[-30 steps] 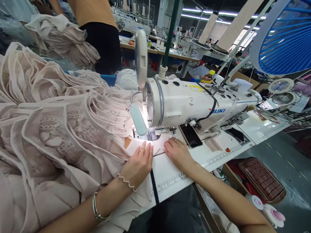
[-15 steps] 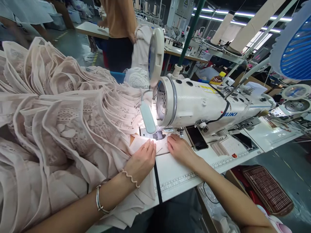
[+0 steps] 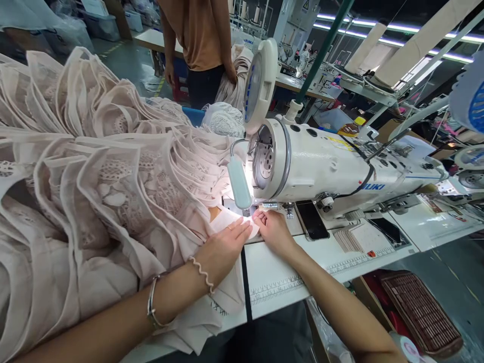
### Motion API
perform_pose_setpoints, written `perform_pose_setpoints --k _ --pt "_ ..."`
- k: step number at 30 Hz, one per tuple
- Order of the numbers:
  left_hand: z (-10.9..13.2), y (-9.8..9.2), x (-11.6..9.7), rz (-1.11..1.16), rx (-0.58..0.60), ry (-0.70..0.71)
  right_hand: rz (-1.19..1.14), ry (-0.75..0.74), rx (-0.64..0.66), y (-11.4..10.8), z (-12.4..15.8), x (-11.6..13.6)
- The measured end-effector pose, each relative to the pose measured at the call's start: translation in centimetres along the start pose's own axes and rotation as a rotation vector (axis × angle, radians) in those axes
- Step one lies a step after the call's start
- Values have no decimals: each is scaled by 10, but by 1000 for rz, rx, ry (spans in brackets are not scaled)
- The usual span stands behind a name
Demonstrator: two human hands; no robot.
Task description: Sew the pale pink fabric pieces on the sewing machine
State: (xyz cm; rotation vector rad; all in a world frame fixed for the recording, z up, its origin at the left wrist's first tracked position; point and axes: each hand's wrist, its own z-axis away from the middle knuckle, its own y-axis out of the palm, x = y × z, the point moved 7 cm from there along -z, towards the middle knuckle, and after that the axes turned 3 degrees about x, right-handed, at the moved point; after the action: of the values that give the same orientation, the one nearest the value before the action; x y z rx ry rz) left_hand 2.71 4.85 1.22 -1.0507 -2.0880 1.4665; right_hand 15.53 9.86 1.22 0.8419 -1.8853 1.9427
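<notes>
A white sewing machine (image 3: 325,169) stands on a white table (image 3: 276,280), its small lamp (image 3: 239,182) lit over the needle area. My left hand (image 3: 223,247) lies flat, fingers stretched, on a piece of pale pink fabric (image 3: 230,222) just in front of the needle. My right hand (image 3: 272,229) is beside it, fingertips pinching the fabric's edge close to the presser foot. A bead bracelet and a metal bangle sit on my left wrist.
A big heap of pale pink lace garments (image 3: 94,166) fills the left side. A dark phone (image 3: 312,220) lies on the machine bed. A person in an orange top (image 3: 202,40) stands behind. A woven mat (image 3: 419,312) lies low at right.
Both hands have moved forward toward the needle, and the right hand's fingers have gone from lying flat to pinching the fabric edge. The view has shifted left and down.
</notes>
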Motion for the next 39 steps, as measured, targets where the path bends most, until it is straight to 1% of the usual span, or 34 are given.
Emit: perform_pose_setpoints --k 3,8,11,13,14,16,18,19,21,23,24,26,29,32,34,37,39 --pt "1 5 -14 -111 38 74 52 -20 -19 -1 1 1" --pt "0 11 -17 -198 93 67 118 -23 -19 -1 -1 3" --pt "-2 10 -18 -240 78 75 85 4 -16 -1 1 0" --pt "-3 9 -20 -249 49 84 35 -18 -26 -3 3 -3" --pt "-3 8 -20 -240 36 85 16 -61 -33 -5 5 -2" --pt "-4 9 -19 -204 13 75 18 -204 -41 -9 11 3" --pt "-5 8 -16 -163 -21 62 95 -353 -36 -9 19 12" --pt "-5 6 -14 -150 -42 45 161 -397 -32 -8 23 16" --pt "-6 -1 -9 -160 -99 -16 334 -440 -37 -4 28 22" --pt "-8 -8 -6 -200 -124 -70 515 -484 -57 1 32 30" --pt "-9 -10 -7 -217 -119 -71 587 -513 -69 3 34 33" --pt "-12 -12 -14 -226 -104 -21 667 -564 -70 7 34 36" --pt "-15 -11 -25 -222 -116 55 669 -540 7 8 27 28" --pt "-16 -6 -30 -250 -133 86 625 -436 118 5 18 13" --pt "-16 -2 -29 -257 -104 91 595 -366 166 3 14 4" --pt "-16 4 -26 -233 -34 84 576 -299 186 4 12 -3" --pt "-15 5 -25 -210 -18 88 571 -288 176 7 11 -4"
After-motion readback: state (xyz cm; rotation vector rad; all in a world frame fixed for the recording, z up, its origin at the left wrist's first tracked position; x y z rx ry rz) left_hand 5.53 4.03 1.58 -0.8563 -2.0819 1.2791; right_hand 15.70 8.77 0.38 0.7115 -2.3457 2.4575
